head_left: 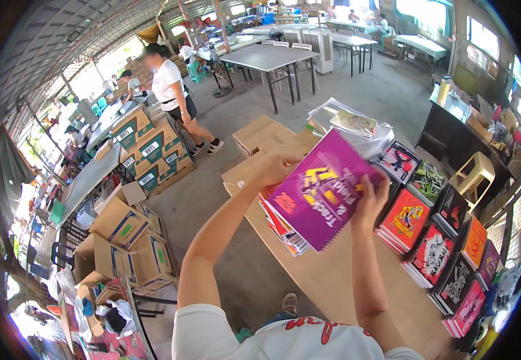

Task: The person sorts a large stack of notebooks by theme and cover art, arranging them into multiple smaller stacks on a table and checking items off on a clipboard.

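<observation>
A purple spiral notebook [329, 186] with yellow and white cover print is tilted in front of me, above the table. My right hand [371, 198] grips its right edge, with the thumb over the cover. At the upper left edge my left hand [281, 168] is closed, its fingertips partly hidden behind the notebook. Beneath lies a pile of notebooks [284, 231] with red, white and orange covers, mostly covered by the purple one. Stacks of notebooks stand in rows to the right, among them an orange-red stack [403, 219], a black-and-white stack [431, 253] and a pink stack [467, 309].
The brown table [338, 279] runs under the stacks. Beyond it are a clear plastic bag [365, 129] with notebooks and cardboard boxes [260, 135]. Open cartons [131, 246] stand left, stacked boxes [155, 147] farther off. A person [169, 87] walks nearby. A beige stool [475, 177] stands right.
</observation>
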Available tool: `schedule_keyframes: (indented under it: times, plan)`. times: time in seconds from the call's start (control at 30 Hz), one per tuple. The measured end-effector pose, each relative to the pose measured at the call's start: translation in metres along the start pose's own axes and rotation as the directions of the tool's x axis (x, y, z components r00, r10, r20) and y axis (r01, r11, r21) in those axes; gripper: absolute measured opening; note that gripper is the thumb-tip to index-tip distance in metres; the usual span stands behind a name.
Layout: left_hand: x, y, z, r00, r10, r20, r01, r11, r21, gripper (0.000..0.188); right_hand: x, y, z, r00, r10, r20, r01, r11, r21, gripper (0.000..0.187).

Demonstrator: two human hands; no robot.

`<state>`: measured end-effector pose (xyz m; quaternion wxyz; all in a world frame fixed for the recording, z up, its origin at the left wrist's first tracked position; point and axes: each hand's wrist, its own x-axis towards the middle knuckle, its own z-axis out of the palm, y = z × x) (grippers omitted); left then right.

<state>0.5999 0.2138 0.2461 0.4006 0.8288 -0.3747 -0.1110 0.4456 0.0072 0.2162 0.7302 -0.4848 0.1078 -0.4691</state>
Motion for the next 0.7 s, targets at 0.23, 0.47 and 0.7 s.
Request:
schedule_keyframes:
  times: [0.23, 0.47, 0.7]
  plan:
    - [-0.092, -0.084, 0.006, 0.932, 0.117, -0.344, -0.326, 0.684, -0.652, 0.06, -0.015, 0.07, 0.013, 0.998, 0.003, -0.064, -0.021, 0.957, -0.288, 0.028]
    - [-0.078, -0.079, 0.038, 0.663, -0.425, -0.616, -0.099, 0.766, -0.635, 0.052, -0.022, 0.079, 0.041, 0.988, -0.056, -0.143, -0.047, 0.777, -0.628, 0.036]
    - [-0.083, -0.121, 0.008, 0.948, -0.081, -0.307, -0.23, 0.489, -0.841, 0.102, -0.042, 0.059, 0.038, 0.988, -0.09, -0.125, 0.011, 0.851, -0.525, 0.041]
